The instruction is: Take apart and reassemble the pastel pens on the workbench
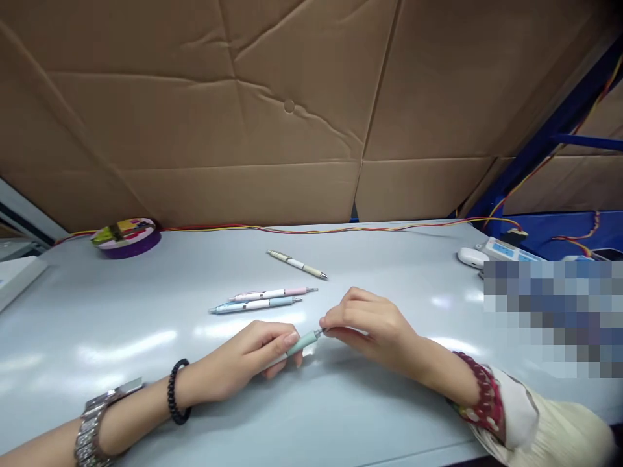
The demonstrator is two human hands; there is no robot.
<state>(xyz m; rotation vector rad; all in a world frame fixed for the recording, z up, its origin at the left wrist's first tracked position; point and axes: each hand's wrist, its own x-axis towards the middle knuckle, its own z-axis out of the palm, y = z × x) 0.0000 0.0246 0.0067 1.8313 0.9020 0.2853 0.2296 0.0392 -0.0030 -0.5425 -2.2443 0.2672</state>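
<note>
A pale green pen [302,342] lies across the fingers of my left hand [253,353], held under the thumb with its metal end pointing up and right. At that end, my right hand [372,324] pinches the narrow tip between thumb and fingertips; whether a small separate part is in the pinch is hidden. Just beyond my hands, a blue pen [257,305] and a pink pen [272,295] lie side by side on the table, thin metal ends to the right. Farther back rests a beige and white pen [298,264] with a cone-shaped metal tip.
A round purple box [129,241] sits at the back left of the grey table [195,272]. Red and yellow wires [292,231] run along the back edge below a cardboard wall [292,143]. A white power strip [511,250] and a white rounded object [472,257] are at the right.
</note>
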